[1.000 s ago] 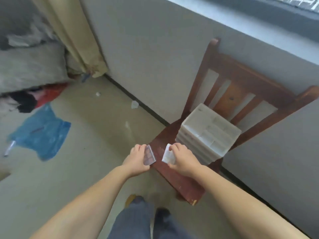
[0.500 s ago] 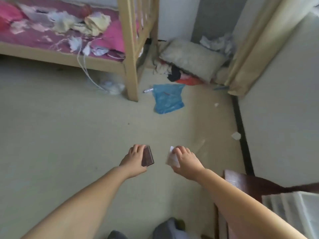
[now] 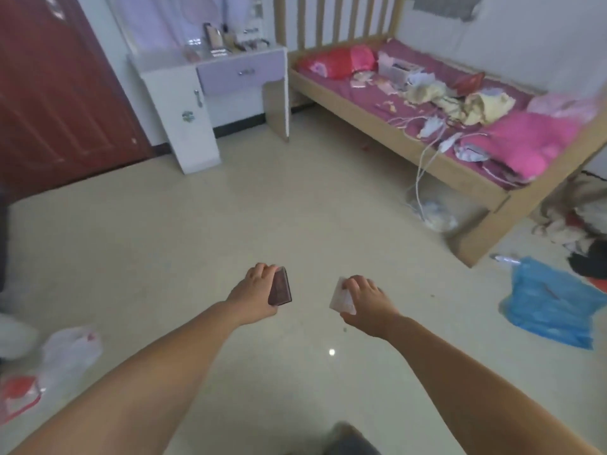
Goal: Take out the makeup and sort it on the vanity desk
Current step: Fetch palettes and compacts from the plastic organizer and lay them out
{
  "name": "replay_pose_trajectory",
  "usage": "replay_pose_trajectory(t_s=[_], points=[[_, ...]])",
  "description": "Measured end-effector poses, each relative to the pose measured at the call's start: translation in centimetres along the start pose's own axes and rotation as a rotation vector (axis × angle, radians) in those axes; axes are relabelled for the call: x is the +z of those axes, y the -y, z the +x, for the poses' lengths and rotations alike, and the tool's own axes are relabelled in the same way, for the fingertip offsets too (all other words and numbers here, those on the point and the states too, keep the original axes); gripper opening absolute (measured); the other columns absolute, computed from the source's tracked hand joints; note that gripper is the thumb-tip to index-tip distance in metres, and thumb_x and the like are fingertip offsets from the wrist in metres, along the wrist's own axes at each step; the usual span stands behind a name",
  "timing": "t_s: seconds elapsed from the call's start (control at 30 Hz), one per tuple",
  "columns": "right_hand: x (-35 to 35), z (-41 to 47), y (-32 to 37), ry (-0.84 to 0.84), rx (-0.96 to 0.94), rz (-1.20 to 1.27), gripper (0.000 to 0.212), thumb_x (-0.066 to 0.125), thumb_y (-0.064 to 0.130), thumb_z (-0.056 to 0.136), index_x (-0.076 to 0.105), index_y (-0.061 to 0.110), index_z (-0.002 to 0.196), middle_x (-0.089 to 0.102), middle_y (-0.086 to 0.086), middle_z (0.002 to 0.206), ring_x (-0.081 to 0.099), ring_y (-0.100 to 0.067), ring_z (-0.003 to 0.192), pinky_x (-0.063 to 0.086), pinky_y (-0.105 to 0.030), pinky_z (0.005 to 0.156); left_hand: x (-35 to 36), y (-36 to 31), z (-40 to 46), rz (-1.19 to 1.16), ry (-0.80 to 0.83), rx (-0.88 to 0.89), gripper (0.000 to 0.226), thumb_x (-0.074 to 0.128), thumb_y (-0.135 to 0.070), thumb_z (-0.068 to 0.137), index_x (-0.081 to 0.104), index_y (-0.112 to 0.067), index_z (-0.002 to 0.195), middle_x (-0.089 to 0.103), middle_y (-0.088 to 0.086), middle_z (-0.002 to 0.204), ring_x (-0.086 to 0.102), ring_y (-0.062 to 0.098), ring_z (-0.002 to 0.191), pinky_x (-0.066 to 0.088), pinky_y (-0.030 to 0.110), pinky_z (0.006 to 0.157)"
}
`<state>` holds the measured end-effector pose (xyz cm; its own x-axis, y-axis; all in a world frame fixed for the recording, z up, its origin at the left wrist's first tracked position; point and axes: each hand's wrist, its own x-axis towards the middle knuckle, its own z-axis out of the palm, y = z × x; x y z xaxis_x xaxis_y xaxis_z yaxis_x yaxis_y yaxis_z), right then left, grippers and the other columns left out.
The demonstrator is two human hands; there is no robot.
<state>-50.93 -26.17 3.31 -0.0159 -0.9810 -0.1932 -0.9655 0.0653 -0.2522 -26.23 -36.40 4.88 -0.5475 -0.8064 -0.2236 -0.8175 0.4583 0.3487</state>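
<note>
2 makeup palettes, 1 per hand, both held out over the floor w/ arms stretched fwd. Left hand (image 3: 255, 292) grips a dark brownish palette (image 3: 280, 288); right hand (image 3: 366, 298) grips a pale clear-ish palette (image 3: 341, 296). The 2 are apart, not touching. Bench (image 3: 210, 65) stands far across the room, 1 lilac drawer (image 3: 242, 72), several small cosmetics on top, too blurred to count. 1 wooden bed (image 3: 427, 103) just right of it. 1 blue bag (image 3: 551, 307) on the floor at right.
</note>
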Motion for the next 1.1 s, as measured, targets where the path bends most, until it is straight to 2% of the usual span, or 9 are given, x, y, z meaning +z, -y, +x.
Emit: replay_pose_trajectory(t_s=[0.17, 0.37, 0.7, 0.87, 1.1], points=[[-1.2, 11.5, 6.0, 0.039, -0.179, -0.061, 0.061, 0.062, 0.039, 0.082, 0.036, 0.018, 0.132, 0.038, -0.002, 0.138, 0.038, -0.024, 0.126, 0.037, -0.036, 0.102, -2.8, 8.3, 2.5, -0.020, -0.062, -0.119, 0.077, 0.066, -0.023, 0.072, 0.028, -0.019, 0.138, 0.034, 0.006, 0.129, 0.036, 0.026, 0.122, 0.044, 0.036, 0.092], [-2.8, 26.8, 8.5, 0.060, -0.289, -0.097, 0.059, 0.061, 0.037, 0.083, 0.037, 0.017, 0.133, 0.038, -0.002, 0.139, 0.039, -0.024, 0.124, 0.039, -0.035, 0.099, -8.1, 15.9, 12.8, -0.039, -0.146, -0.176, 0.075, 0.066, -0.022, 0.074, 0.029, -0.018, 0.139, 0.035, 0.007, 0.129, 0.037, 0.025, 0.122, 0.044, 0.038, 0.094], [-10.2, 53.2, 12.6, 0.096, -0.407, -0.137, 0.056, 0.061, 0.036, 0.084, 0.038, 0.018, 0.132, 0.039, -0.002, 0.139, 0.042, -0.023, 0.122, 0.041, -0.033, 0.095, -18.5, 27.7, 28.5, -0.119, -0.219, -0.334, 0.074, 0.067, -0.024, 0.075, 0.030, -0.018, 0.139, 0.034, 0.007, 0.130, 0.038, 0.025, 0.121, 0.043, 0.038, 0.096], [-11.4, 66.3, 17.5, 0.086, -0.496, -0.158, 0.055, 0.060, 0.034, 0.084, 0.039, 0.015, 0.131, 0.040, -0.004, 0.138, 0.043, -0.024, 0.121, 0.042, -0.033, 0.094, -22.8, 36.4, 35.7, -0.137, -0.238, -0.388, 0.074, 0.067, -0.025, 0.075, 0.029, -0.018, 0.139, 0.034, 0.006, 0.130, 0.038, 0.024, 0.121, 0.042, 0.035, 0.096], [-13.0, 84.8, 25.2, 0.057, -0.485, -0.105, 0.055, 0.061, 0.035, 0.084, 0.040, 0.015, 0.131, 0.041, -0.004, 0.136, 0.044, -0.024, 0.119, 0.043, -0.033, 0.091, -32.2, 50.0, 47.7, -0.145, -0.230, -0.380, 0.074, 0.067, -0.025, 0.076, 0.028, -0.018, 0.139, 0.033, 0.006, 0.130, 0.037, 0.024, 0.122, 0.040, 0.033, 0.096]])
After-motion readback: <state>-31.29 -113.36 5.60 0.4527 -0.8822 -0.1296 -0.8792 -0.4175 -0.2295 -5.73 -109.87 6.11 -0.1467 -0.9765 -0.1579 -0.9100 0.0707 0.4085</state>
